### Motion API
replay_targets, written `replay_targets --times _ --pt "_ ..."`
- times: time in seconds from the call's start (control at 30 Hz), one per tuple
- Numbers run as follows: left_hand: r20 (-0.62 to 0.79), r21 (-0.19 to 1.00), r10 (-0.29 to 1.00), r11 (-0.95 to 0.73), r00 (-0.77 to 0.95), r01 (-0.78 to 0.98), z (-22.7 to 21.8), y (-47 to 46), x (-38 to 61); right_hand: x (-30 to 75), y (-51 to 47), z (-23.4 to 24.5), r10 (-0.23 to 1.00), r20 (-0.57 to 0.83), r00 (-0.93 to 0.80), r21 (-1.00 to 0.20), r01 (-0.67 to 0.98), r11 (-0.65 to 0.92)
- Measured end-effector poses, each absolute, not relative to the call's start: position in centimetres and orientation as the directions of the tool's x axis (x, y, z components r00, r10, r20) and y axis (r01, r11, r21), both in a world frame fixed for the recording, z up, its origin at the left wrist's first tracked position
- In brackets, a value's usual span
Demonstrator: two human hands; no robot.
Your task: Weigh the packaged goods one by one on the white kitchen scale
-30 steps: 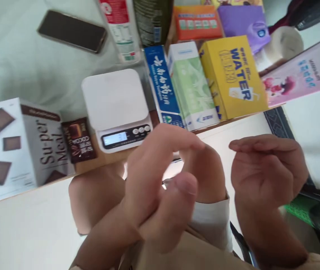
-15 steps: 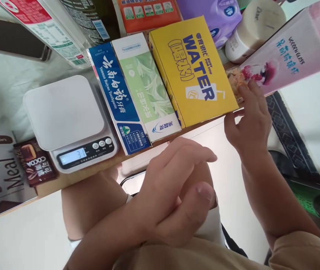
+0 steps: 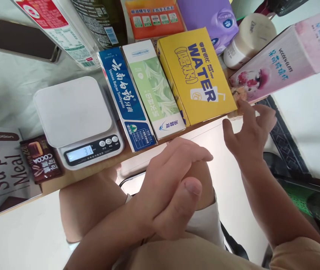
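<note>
My right hand (image 3: 250, 133) is at the table's front edge with fingers spread. Its fingertips reach a small clear packet (image 3: 239, 93) with light brown contents, partly hidden; whether they touch it I cannot tell. This packet lies between a yellow WATER box (image 3: 201, 77) and a pink glass-cup box (image 3: 285, 62). My left hand (image 3: 171, 180) hovers over my lap, holding nothing, fingers extended and thumb apart. Nearest beyond it are a green and white box (image 3: 154, 90) and a blue toothpaste box (image 3: 127, 99). A white kitchen scale (image 3: 74, 110) with a lit display stands to their left.
A brown cocoa packet (image 3: 42, 159) and a grey Su-per Meal pack (image 3: 5, 168) lie left of the scale. Behind are a phone (image 3: 21, 39), bottles, an orange pack (image 3: 156, 20), a purple pack (image 3: 209, 20) and a Dove jar (image 3: 250, 39).
The fingers of my right hand have spread wider and drawn back slightly at the small packet. My left hand has hardly moved. The view has shifted a little, so most table items sit further right.
</note>
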State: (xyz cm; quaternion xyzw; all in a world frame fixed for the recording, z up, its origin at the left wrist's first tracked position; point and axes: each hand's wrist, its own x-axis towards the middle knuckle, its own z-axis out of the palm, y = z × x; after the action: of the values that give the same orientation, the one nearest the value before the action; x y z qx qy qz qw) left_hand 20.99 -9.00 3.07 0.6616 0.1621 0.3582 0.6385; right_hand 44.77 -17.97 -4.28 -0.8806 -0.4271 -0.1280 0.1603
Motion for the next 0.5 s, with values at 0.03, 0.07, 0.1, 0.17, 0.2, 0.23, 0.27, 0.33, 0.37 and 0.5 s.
replay_targets --times 0.03,0.07,0.1,0.17,0.2,0.23,0.27,0.33,0.37,0.5 --pt "0.265 0.962 0.671 -0.136 0.692 -0.237 3.1 -8.9 20.9 44.8 -17.9 -4.6 0.697 0.377 0.610 -0.205 0.789 -0.579" --pt "0.266 0.962 0.672 -0.143 0.691 -0.232 3.1 -8.8 20.8 44.9 -17.8 -4.9 0.683 0.391 0.617 -0.259 0.786 -0.562" --pt "0.271 0.961 0.674 -0.153 0.688 -0.228 3.0 -8.6 20.7 45.1 -17.7 -5.2 0.669 0.401 0.626 -0.320 0.780 -0.538" --pt "0.292 0.956 0.681 -0.185 0.672 -0.227 2.7 -8.2 20.6 45.7 -17.6 -5.9 0.642 0.416 0.644 -0.424 0.762 -0.489" --pt "0.302 0.953 0.686 -0.200 0.662 -0.227 2.6 -8.1 20.6 46.0 -17.7 -6.2 0.626 0.425 0.654 -0.455 0.752 -0.477" --pt "0.309 0.951 0.687 -0.213 0.657 -0.224 2.5 -7.9 20.5 46.4 -18.0 -6.3 0.608 0.436 0.664 -0.470 0.744 -0.476" --pt "0.311 0.951 0.688 -0.224 0.656 -0.215 2.5 -7.8 20.3 46.6 -18.3 -6.2 0.587 0.452 0.672 -0.477 0.738 -0.477" --pt "0.323 0.945 0.679 -0.263 0.659 -0.193 2.6 -7.8 19.8 46.4 -19.3 -5.2 0.527 0.509 0.681 -0.505 0.732 -0.458" --pt "0.331 0.941 0.672 -0.289 0.663 -0.176 2.8 -7.8 19.5 45.8 -19.8 -4.3 0.491 0.541 0.682 -0.523 0.731 -0.439" --pt "0.385 0.907 0.652 -0.398 0.653 -0.138 3.6 -8.4 17.9 39.4 -21.0 0.8 0.390 0.650 0.652 -0.585 0.757 -0.290"
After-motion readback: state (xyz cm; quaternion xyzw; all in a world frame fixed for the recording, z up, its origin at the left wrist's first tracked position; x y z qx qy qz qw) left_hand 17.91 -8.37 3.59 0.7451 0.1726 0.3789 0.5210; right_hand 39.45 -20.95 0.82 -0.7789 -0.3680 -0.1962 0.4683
